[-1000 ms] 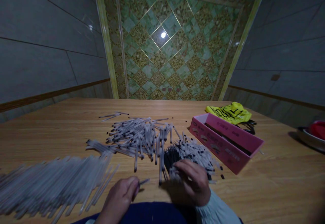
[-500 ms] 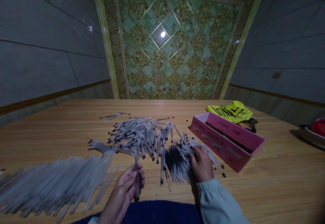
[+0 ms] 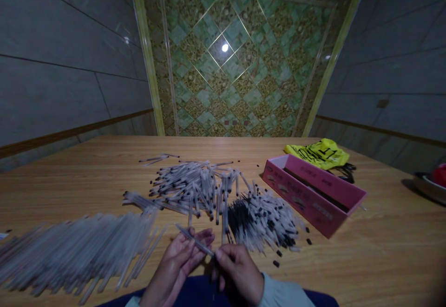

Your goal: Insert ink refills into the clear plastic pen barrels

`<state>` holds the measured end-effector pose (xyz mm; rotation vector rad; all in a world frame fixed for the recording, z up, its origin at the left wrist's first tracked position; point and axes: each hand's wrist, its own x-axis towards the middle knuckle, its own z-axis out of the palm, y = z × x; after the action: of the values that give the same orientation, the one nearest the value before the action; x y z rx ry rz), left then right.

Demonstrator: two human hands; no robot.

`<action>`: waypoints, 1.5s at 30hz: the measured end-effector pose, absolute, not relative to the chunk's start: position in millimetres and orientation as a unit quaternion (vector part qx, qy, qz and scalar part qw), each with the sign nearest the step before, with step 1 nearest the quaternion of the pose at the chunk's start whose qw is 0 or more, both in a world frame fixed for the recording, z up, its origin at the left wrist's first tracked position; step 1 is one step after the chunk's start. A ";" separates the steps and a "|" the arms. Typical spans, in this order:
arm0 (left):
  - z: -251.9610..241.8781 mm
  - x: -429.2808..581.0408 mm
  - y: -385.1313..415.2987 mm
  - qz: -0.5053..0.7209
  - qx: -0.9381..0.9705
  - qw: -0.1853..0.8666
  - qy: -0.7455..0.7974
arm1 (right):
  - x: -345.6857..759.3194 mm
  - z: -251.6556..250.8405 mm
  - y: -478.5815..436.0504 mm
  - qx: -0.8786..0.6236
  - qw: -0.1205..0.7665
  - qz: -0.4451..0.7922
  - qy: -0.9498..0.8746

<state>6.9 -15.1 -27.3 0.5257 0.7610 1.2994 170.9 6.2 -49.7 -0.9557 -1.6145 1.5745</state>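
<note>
My left hand (image 3: 177, 260) is closed around a slim, greyish translucent tube (image 3: 196, 241), which slants down to the right. Meeting it at the lower end, my right hand (image 3: 240, 270) pinches the tube with thumb and fingers. Whether a small part is also in those fingers is hidden. Beyond both hands lies a heap of similar tubes with dark ends (image 3: 184, 184). Right of that is a pile of short whitish pieces with black tips (image 3: 268, 214), its left side made up of thin black bristle-like sticks (image 3: 239, 214).
Long clear tubes (image 3: 80, 251) lie in a broad row at left on the wooden table (image 3: 114, 172). An open pink box (image 3: 306, 195) stands at right, a yellow bag (image 3: 320, 153) behind it. Small black bits (image 3: 276, 264) are scattered near the pile. A dish (image 3: 428, 188) sits far right.
My right hand has left the pile of short pieces and come left to the tube in my left hand. The tube has tipped from upright to slanting.
</note>
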 end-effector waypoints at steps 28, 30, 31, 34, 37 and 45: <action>-26.3 10.7 -15.4 0.599 0.261 0.644 0.398 | 173.5 -54.6 3.5 -0.453 0.371 0.488 -0.648; -27.2 10.9 -15.8 0.596 0.267 0.646 0.395 | 173.5 -55.9 3.2 -0.456 0.371 0.484 -0.649; -27.4 10.9 -15.9 0.595 0.269 0.646 0.394 | 173.4 -55.4 3.0 -0.457 0.379 0.479 -0.647; -26.4 11.2 -16.1 0.599 0.267 0.642 0.398 | 173.3 -51.0 1.9 -0.461 0.412 0.460 -0.637; -24.2 11.7 -16.3 0.603 0.257 0.637 0.406 | 173.2 -47.7 1.2 -0.449 0.398 0.467 -0.649; -26.2 11.2 -15.7 0.601 0.264 0.636 0.405 | 172.8 -52.4 1.3 -0.454 0.413 0.461 -0.641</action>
<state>11.2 -15.7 -26.2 0.6032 0.9242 1.3735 172.8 1.3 -52.4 -1.1414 -1.6125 1.1598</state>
